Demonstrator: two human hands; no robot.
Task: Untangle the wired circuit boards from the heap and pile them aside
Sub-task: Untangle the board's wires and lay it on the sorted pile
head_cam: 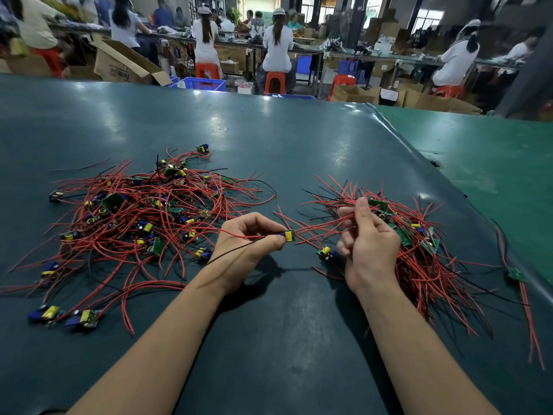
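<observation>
Head view, the only one: a dark green table [284,139] with two masses of red-and-black wired boards on it. The tangled heap [140,211] lies left of centre, boards with yellow and blue parts scattered through loose wire loops; the sorted pile [419,250] lies to the right, its wires running more nearly parallel, toward the near edge. Left hand [248,244] is curled, thumb and forefinger pinching one small circuit board [288,236] with a yellow component, held between heap and pile; red leads run from it both ways, and a black wire trails back over the left wrist. Right hand [368,238] is raised just beside the pile, fingers half closed around a few red wires that reach toward the held board; whether it grips them tightly I cannot tell. Another board [326,253] sits on the table just below the right hand. Step in hand, as I judge it: one board lifted out, leads being drawn free before it joins the pile. Next move likely calls for pulling the leads straight without dragging neighbours along. Count: two hands, two masses, one board held; boards in the heap roughly twenty or more visible, exact number not countable. Four stray boards lie at the heap's near left edge.
</observation>
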